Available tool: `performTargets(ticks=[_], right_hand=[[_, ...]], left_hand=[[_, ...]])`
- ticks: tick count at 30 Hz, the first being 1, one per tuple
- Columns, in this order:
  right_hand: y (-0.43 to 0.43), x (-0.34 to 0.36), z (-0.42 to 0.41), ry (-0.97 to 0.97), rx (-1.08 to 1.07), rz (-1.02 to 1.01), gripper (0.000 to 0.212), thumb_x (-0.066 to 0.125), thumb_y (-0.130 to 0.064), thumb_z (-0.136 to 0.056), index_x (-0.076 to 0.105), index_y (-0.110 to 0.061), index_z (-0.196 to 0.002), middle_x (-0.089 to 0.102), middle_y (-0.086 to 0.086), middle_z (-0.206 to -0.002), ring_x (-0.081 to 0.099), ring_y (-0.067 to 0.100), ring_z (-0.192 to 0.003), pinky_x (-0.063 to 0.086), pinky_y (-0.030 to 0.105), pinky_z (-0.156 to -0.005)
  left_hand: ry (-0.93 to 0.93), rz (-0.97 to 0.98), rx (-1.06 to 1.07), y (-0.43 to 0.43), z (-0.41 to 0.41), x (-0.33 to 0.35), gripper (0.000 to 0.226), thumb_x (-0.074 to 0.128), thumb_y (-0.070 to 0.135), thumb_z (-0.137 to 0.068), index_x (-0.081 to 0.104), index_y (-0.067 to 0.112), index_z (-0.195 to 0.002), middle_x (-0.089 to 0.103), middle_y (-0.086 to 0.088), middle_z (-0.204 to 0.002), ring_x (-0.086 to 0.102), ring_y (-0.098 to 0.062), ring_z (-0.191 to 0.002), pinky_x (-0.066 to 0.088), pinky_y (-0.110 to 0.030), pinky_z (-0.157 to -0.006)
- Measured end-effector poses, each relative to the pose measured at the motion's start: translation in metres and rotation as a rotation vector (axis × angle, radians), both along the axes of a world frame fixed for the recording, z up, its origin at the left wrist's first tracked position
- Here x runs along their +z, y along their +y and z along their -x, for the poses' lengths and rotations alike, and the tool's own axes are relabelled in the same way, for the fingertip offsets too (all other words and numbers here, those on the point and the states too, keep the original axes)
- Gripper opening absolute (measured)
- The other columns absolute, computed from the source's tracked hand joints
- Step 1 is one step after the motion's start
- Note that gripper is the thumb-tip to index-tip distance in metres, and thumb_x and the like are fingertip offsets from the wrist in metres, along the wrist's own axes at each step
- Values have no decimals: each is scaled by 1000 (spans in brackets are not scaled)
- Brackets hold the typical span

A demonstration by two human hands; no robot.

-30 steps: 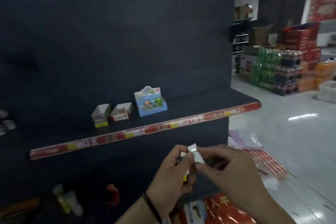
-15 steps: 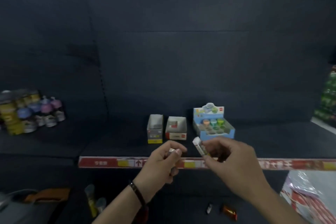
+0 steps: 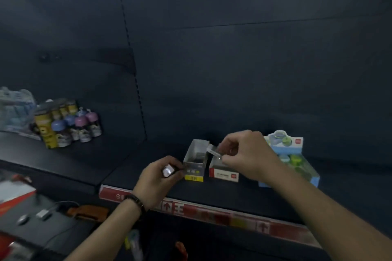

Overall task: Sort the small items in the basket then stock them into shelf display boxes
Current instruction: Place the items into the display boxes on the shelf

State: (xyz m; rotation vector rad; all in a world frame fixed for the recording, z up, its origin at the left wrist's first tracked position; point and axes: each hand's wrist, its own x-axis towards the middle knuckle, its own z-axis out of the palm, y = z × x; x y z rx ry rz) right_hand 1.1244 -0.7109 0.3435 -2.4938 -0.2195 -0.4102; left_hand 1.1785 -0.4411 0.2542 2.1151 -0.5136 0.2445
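Now | 3 boxes (image 3: 194,163) | L hand (image 3: 156,182) 1 item (image 3: 168,170) | R hand (image 3: 247,154) 1 (small)

Left hand (image 3: 157,179), right hand (image 3: 247,154) — apparently pinching grips

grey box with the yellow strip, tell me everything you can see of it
The grey box is an open-topped carton, cardboard by its look, with pale walls and a yellow strip low on its front. It stands upright on the dark shelf, close beside the red-and-white box on its right. Its inside is too dim to read. The left hand, gripping a small white piece, is at its front left corner; the right hand pinches a white item above its right rim.
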Motion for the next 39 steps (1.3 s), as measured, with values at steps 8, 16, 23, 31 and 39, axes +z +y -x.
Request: performTargets(ticks=[8, 16, 23, 31, 39], right_hand=[[13, -9, -126, 242, 187, 234, 8, 82, -22, -87, 79, -25, -93, 76, -11, -97, 70, 3, -81, 59, 22, -67], [40, -31, -184, 402, 176, 432, 15, 82, -21, -83, 78, -9, -91, 76, 7, -94, 74, 23, -89, 67, 46, -77], [62, -50, -191, 402, 102, 654, 12, 79, -21, -83, 70, -20, -76, 69, 0, -83, 68, 19, -81, 53, 30, -60], [64, -50, -205, 625, 133, 660, 11, 74, -13, -88, 78, -12, -98, 75, 5, -99, 73, 23, -91, 60, 35, -69], [53, -47, -207, 867, 267, 451, 29, 63, -10, -97, 72, -13, -124, 67, 11, -96, 60, 17, -74, 49, 27, -58]], left_hand=[[-3, -90, 39, -22, -39, -22, 18, 73, 37, -96, 72, 46, -112, 69, 34, -108, 66, 10, -100, 53, -13, -81], [9, 38, -20, -22, -71, -46, 14, 77, 26, -94, 79, 39, -99, 75, 28, -103, 70, 5, -100, 55, -18, -84], [85, 74, -107, -17, -87, -46, 10, 79, 27, -92, 81, 36, -96, 76, 25, -98, 70, 2, -97, 55, -19, -81], [210, 180, -51, -18, -87, -44, 44, 86, 24, -86, 57, 36, -118, 66, 14, -90, 66, -3, -80, 57, -21, -74], [298, 209, -81, -21, -90, -50, 46, 88, 21, -84, 57, 32, -115, 74, 11, -95, 73, -7, -89, 62, -29, -80]])
